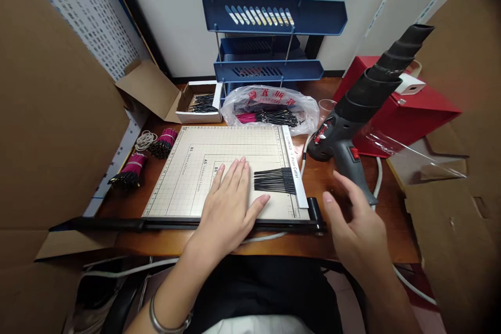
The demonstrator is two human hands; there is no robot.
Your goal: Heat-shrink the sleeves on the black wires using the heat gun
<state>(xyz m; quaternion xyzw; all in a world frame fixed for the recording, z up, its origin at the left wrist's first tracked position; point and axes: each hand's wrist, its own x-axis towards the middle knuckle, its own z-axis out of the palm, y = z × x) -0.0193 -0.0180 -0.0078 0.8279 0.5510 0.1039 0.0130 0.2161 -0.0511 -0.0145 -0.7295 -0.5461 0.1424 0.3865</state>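
My left hand (229,201) lies flat on the paper cutter (176,188), fingers stretched out and thumb spread to the right. Just right of it, a row of thin black sticks or wires (274,180) lies side by side on the board, their right ends against the white edge strip (294,167). Off the board's right end, my right hand (358,224) hovers with thumb and fingers apart, nothing in it. It is near the handle of a black heat gun (352,109), which stands with its nozzle pointing up. The cutter's black arm (172,224) runs along the near edge.
Bundles of pink and black wires (131,169) lie left of the board, beside a coil of pale cord (145,140). Behind it are an open cardboard box (198,117), a plastic bag (238,102) of wires and a blue tray rack (270,70). A red box (426,109) stands at right.
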